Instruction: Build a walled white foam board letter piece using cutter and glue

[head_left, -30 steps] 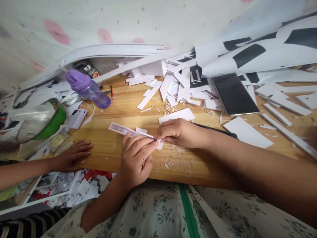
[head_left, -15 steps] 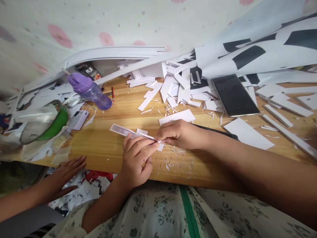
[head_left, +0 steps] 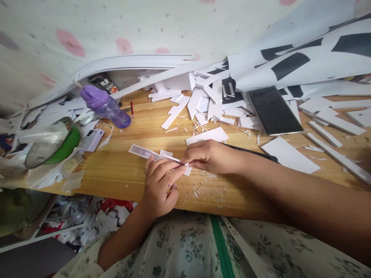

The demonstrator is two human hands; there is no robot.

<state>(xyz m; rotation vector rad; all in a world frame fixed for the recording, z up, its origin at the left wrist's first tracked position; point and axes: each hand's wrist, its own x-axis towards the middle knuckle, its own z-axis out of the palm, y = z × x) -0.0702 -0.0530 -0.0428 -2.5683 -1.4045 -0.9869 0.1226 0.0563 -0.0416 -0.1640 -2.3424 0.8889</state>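
My left hand [head_left: 161, 185] presses its fingers along a narrow white strip [head_left: 141, 151] with a greyish, translucent-looking middle. The strip lies at a slant on the wooden table. Thumb and index finger of my right hand [head_left: 203, 155] pinch at the strip's right end, close to my left fingertips; what exactly they grip there is hidden. Small white board pieces [head_left: 166, 153] show under and beside the strip. Just behind my right hand lies a flat white board piece [head_left: 209, 135]. A black, long thin object [head_left: 255, 151] is partly covered by my right forearm.
White board offcuts [head_left: 199, 102] pile up at the back. A dark-screened tablet or phone [head_left: 275, 111] lies to the right. On the left are a purple bottle [head_left: 107, 108], a green bowl [head_left: 64, 146] and a pale lilac device [head_left: 92, 139]. Shavings [head_left: 197, 192] litter the table's front edge [head_left: 211, 210].
Another person's hand, which rested at the table's front left edge, has left the view. My own hands stay almost in the same place on the strip.
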